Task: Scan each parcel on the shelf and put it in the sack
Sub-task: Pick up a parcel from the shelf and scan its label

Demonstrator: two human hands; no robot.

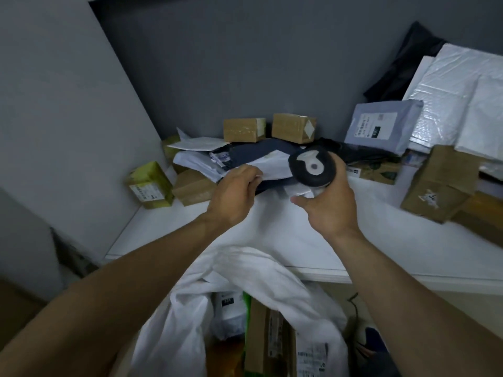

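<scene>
L hand [235, 193] grabs dark parcel [272, 183], R hand [328, 206] holds scanner [312, 166].
Hard pull may drag other parcels [196, 161] off shelf [152, 235].

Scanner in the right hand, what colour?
The scanner is black with a white top panel; head view.

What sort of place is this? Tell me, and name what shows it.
Probably a parcel sorting room: a shelf heaped with labelled cardboard boxes and mailer bags, a scanner in the right hand, and a sack holding parcels below.
</scene>
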